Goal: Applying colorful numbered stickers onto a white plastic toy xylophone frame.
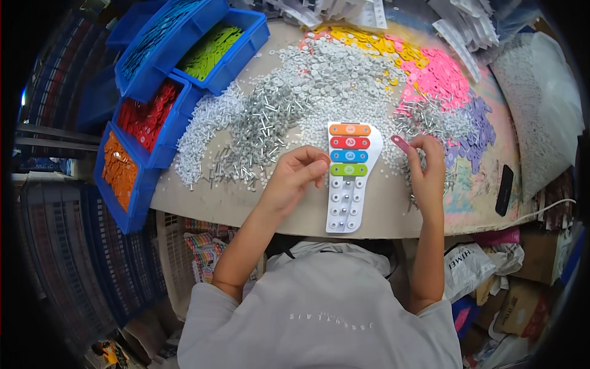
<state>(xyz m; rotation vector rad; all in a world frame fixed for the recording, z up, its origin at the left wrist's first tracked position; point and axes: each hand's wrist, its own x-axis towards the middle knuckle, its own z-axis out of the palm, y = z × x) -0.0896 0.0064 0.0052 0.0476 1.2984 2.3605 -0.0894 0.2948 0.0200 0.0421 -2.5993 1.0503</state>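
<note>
A white plastic board [376, 142] lies upright before me at the table's front edge. Across its upper part sit an orange, a red, a blue and a green strip [348, 170], each fixed at both ends. Bare white round seats and small metal pins [345, 210] show on its lower part. My right hand [428, 169], right of the board, pinches a dark pink strip [401, 144] by one end, above the loose parts. My left hand [296, 178] is closed, thumb against fingertips, beside the board's left edge near the green strip; what it holds, if anything, is hidden.
Blue bins [161, 147] at the left hold blue, green, red and orange strips. Heaps of white and grey round caps [344, 77] and metal pins [270, 104] cover the middle. Yellow, pink [439, 77] and purple strips [476, 138] lie right. A black bar-shaped object [504, 190] rests at the right edge.
</note>
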